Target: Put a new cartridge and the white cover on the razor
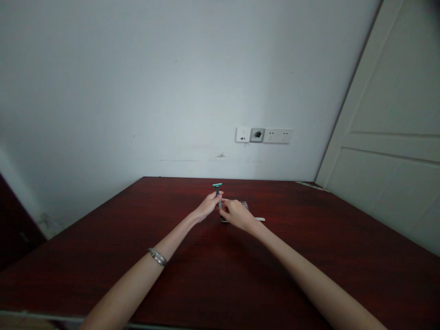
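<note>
A razor point(217, 185) with a green-edged head and a grey handle stands upright above the table, its head at the top. My left hand point(207, 206) is closed round the upper part of the handle. At the handle's lower end, the fingers of my right hand point(238, 213) are closed in a pinch on it. Behind and under my right hand lies a flat thing point(244, 204), mostly hidden, whose kind I cannot make out. A pale, narrow strip point(260, 219) sticks out to the right of that hand.
The dark red wooden table point(182, 284) reaches back to a white wall. Sockets and switch plates point(277, 135) sit on the wall above its back edge. A pale panelled door point(388, 183) stands along the right side, near a thin strip point(312, 186) at the table's back right corner.
</note>
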The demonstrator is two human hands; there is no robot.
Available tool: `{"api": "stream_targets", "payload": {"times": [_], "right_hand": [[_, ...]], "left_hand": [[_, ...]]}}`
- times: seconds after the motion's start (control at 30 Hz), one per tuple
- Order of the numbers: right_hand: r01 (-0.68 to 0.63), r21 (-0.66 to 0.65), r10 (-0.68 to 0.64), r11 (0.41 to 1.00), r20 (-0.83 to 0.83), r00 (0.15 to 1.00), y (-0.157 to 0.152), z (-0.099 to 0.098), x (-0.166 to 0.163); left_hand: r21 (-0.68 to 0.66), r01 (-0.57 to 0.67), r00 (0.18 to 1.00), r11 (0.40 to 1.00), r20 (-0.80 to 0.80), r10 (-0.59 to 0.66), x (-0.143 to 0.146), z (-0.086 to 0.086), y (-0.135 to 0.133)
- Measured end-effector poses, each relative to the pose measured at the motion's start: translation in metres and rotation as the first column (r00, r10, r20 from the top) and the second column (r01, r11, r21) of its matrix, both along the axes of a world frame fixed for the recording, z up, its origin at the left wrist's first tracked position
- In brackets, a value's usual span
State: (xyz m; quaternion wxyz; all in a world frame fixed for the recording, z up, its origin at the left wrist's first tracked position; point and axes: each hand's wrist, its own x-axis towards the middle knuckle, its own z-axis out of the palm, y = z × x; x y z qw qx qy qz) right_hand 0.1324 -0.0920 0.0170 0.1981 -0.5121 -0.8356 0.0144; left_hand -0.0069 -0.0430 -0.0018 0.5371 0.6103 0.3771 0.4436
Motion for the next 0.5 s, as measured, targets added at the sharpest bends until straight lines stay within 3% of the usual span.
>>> {"api": "stream_targets", "payload": {"times": [0.33,0.5], "right_hand": [[0.032,-0.035,-0.031,0.999,0.036,0.999,0.013,0.001,-0.005],[0.104,-0.088,-0.101,0.991,0.047,0.994,0.034,-0.001,0.002]], "left_hand": [[0.106,-0.033,0.999,0.994,-0.025,0.036,-0.002,-0.008,0.007],[-0.029,-0.021,0.994,0.999,-0.106,0.018,-0.007,-0.002,0.007]]}}
